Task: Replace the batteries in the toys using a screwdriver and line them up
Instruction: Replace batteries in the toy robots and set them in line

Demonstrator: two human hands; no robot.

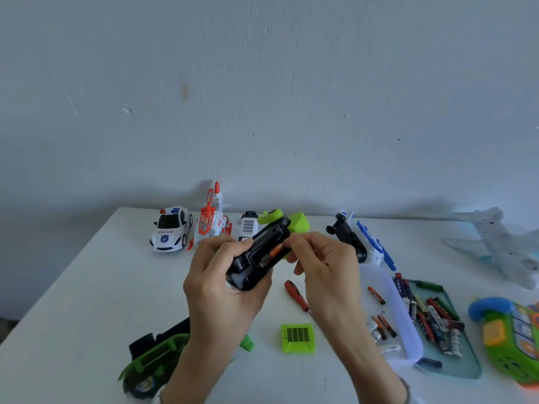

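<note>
Nearest the camera, a green-and-black toy [157, 357] lay upside down at the table's [73, 301] near edge, apparently not yet serviced. Above it the left hand [215, 284] gripped an upturned green toy [262, 252], its battery bay open, while the right hand [318, 263] pinched an orange battery [272, 253] into it. The green cover [298, 338] and screwdriver [297, 297] lay nearby. Three toys lined the far edge, including a police car [170, 228], probably finished; several remained right.

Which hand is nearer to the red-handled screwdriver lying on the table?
The right hand. It hangs just above and beside the screwdriver, fingertips at the orange battery in the toy. The left hand grips the toy farther left.
</note>
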